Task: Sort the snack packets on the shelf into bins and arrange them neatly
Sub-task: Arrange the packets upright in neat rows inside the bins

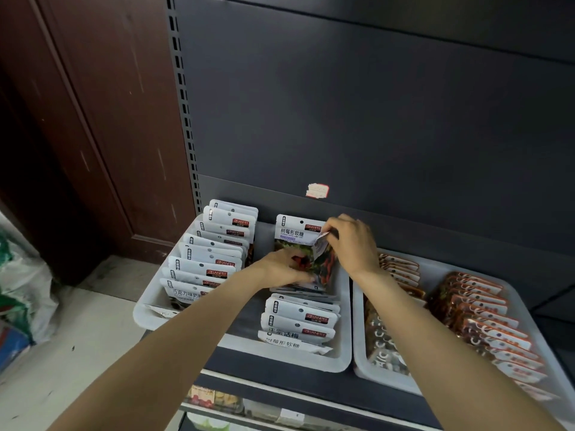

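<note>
A dark shelf (280,381) is seen carrying two white bins. In the left bin (311,362) two rows of white snack packets are stood; in the right bin (373,377) rows of orange packets (479,309) are lined up. At the back of the left bin's right row, an upright gummy packet (294,234) is steadied by the left hand (286,265), whose fingers lie flat against its face. A second, bent packet (323,256) is pinched at its top by the right hand (348,241), just beside the first. If the flat hand were lifted too soon, the standing packets would probably topple forward, and the bent packet could be creased if pushed in crooked.
</note>
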